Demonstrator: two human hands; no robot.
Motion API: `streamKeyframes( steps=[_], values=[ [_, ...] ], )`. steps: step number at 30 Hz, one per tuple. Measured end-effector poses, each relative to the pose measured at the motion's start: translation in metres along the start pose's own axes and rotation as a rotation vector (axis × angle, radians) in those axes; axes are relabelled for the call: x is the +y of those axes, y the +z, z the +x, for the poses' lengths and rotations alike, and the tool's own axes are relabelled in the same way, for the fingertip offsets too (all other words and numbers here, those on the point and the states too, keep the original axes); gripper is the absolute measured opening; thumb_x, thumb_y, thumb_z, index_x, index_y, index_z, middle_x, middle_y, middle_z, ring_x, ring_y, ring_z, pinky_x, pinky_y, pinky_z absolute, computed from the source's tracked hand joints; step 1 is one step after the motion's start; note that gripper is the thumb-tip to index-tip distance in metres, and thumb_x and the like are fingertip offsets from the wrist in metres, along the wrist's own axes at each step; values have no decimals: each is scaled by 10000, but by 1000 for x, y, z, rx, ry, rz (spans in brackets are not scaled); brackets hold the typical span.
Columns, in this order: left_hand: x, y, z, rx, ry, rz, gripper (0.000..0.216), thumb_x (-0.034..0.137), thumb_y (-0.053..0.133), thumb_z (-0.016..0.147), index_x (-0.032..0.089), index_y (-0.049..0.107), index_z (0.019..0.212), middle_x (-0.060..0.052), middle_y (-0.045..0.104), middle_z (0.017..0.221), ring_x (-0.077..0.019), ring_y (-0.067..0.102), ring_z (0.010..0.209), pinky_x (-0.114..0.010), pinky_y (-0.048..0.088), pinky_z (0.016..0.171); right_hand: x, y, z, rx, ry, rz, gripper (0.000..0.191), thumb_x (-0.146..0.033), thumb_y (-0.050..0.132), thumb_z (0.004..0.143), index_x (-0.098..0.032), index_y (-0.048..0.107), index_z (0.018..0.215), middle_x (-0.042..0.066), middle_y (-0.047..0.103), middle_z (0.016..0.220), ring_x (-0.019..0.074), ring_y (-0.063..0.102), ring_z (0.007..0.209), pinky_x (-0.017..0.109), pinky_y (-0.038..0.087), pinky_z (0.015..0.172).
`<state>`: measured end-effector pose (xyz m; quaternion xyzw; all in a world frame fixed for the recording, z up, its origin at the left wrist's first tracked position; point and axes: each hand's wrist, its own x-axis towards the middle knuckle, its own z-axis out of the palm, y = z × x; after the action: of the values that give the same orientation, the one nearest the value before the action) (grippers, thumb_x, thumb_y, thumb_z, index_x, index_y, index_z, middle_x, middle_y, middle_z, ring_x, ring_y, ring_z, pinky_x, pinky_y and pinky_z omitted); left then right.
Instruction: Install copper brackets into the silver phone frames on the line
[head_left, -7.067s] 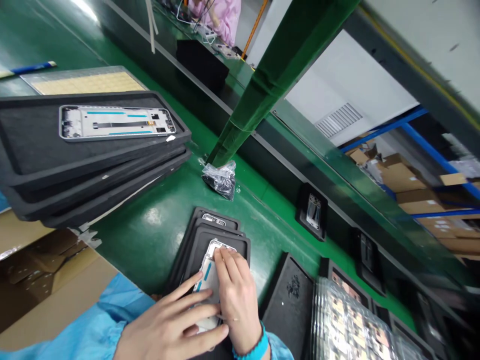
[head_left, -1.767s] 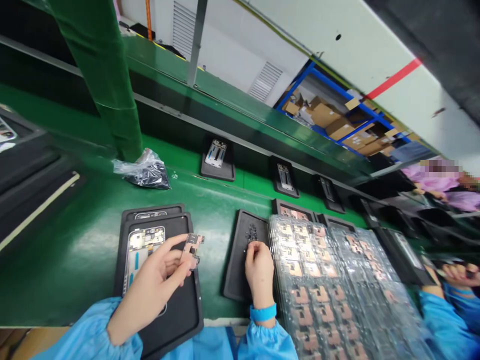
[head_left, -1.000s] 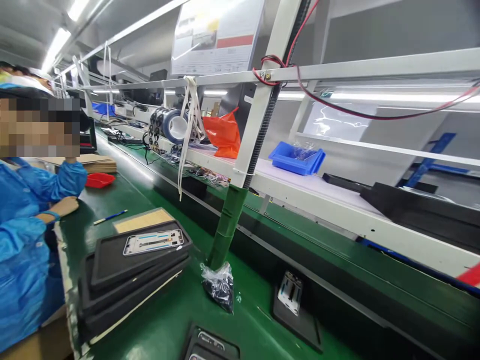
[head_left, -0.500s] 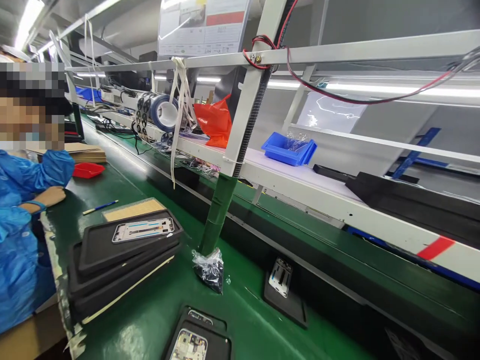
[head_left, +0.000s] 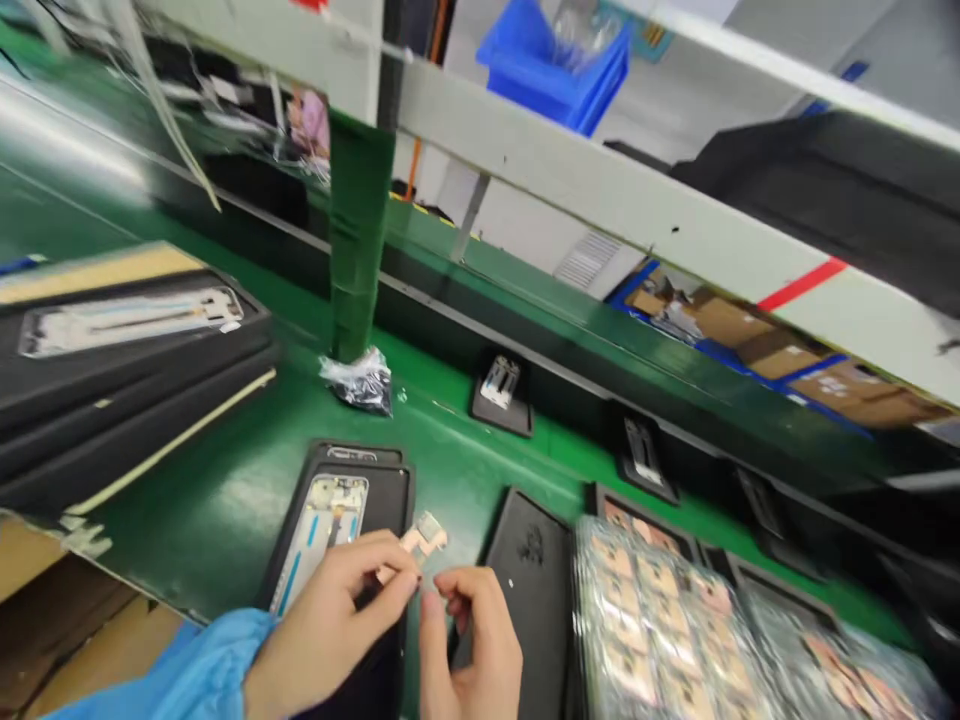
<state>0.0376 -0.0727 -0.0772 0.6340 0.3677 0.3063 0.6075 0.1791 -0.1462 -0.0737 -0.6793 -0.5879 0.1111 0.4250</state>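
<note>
My left hand reaches in from the lower left in a blue sleeve. Its thumb and forefinger pinch a small circuit board, pale with a metallic square at one end. Close beside those fingertips is my right hand, its fingers curled and thumb and forefinger drawn together. Whatever it may hold is too small to make out. Behind my left hand lies a phone frame with blue strips, in a black tray. To the right of my right hand is another black tray.
Clear plastic trays of similar boards stack at the right. Black trays pile up at the left, topped by a phone frame. A plastic bag sits by the green-wrapped post. More trayed frames line the back.
The view has swung down and to the right. Both my hands are now visible, the left with a circuit board. The co-worker at the left has gone out of view.
</note>
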Motion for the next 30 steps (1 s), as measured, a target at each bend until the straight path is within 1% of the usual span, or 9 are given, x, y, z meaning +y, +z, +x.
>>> streamKeyframes(
  steps=[2, 8, 12, 15, 18, 21, 24, 27, 30],
  values=[
    [1, -3, -3, -17, -3, -33, 280, 362, 515, 1039, 203, 710, 917, -36, 670, 934, -180, 638, 910, -261, 474, 805, -4, -2, 3, -7, 8, 64, 91, -206, 549, 999, -243, 609, 942, -5, 611, 809, 142, 581, 700, 240, 468, 619],
    [2, -7, -6, -23, 53, 31, 292, 365, 509, 1060, 223, 712, 904, -9, 672, 907, -156, 635, 886, -244, 475, 820, -7, -1, 6, -34, -25, 109, 109, -153, 566, 990, -243, 621, 962, -12, 629, 821, 129, 578, 697, 226, 445, 615],
    [6, -8, -8, -2, 81, 105, 279, 338, 506, 1060, 230, 703, 895, 2, 644, 862, -145, 620, 831, -241, 468, 775, -8, 1, 5, -20, -53, 125, 114, -138, 579, 985, -243, 620, 967, -11, 623, 827, 130, 581, 717, 225, 447, 633],
    [9, -10, -10, -18, 96, 142, 270, 315, 494, 1060, 238, 696, 899, 10, 631, 854, -136, 619, 814, -233, 470, 754, -10, -1, 6, -39, -54, 130, 122, -139, 558, 997, -239, 604, 944, -6, 613, 832, 132, 582, 739, 228, 453, 665],
    [9, -12, -11, -36, 48, 119, 216, 296, 499, 1050, 246, 700, 988, 5, 650, 908, -132, 641, 819, -230, 504, 767, -9, -7, 8, -96, 50, 201, 136, -200, 508, 1034, -234, 584, 926, -1, 598, 830, 137, 581, 744, 233, 462, 683],
    [7, -13, -13, -32, -62, -30, 178, 328, 522, 1034, 238, 666, 1088, 4, 643, 893, -135, 651, 762, -222, 561, 687, -7, -15, 10, -244, 215, 288, 211, -295, 479, 1061, -228, 575, 885, -2, 589, 789, 143, 580, 721, 237, 464, 673],
    [4, -15, -14, -53, -152, -126, 126, 345, 534, 1033, 239, 599, 1056, 32, 582, 817, -139, 652, 744, -232, 589, 673, -7, -17, 11, -380, 290, 319, 256, -353, 483, 1060, -220, 588, 869, 5, 611, 782, 146, 590, 716, 234, 461, 660],
    [2, -15, -16, -47, -169, -111, 129, 346, 542, 1037, 240, 527, 965, 44, 566, 831, -135, 669, 770, -236, 586, 695, -8, -13, 11, -402, 309, 302, 266, -368, 490, 1055, -212, 608, 875, 17, 642, 798, 153, 608, 736, 233, 467, 670],
    [2, -15, -17, -24, -170, -99, 125, 342, 544, 1036, 242, 508, 971, 45, 584, 858, -141, 698, 804, -244, 594, 715, -9, -9, 11, -378, 315, 275, 262, -364, 515, 1044, -208, 626, 865, 9, 636, 753, 153, 610, 706, 228, 473, 651]
  ],
)
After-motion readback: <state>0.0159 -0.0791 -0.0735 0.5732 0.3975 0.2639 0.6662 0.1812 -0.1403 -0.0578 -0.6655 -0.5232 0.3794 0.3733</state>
